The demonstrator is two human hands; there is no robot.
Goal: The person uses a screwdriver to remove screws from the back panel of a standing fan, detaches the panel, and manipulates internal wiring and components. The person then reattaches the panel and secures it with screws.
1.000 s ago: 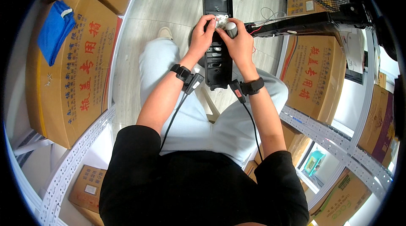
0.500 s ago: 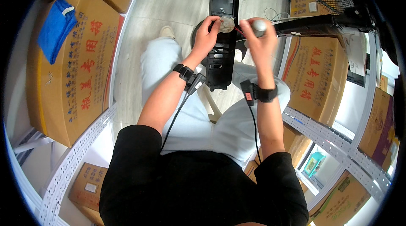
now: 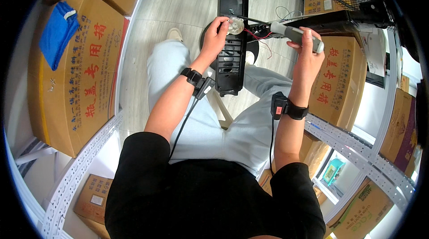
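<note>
1. The long black plastic housing (image 3: 231,46) rests on the person's lap, its long axis running straight away from the body.
2. The left hand (image 3: 217,33) pinches a small round clear part (image 3: 235,25) against the housing's upper half, fingers curled shut on it.
3. The right hand (image 3: 308,51) is lifted off to the right, apart from the housing, closed around a grey handheld tool (image 3: 295,35).
4. Red and black wires (image 3: 257,33) run between the two; the left hand is nearer.

A storeroom — metal shelving (image 3: 80,167) and stacked cardboard boxes (image 3: 76,73).
</note>
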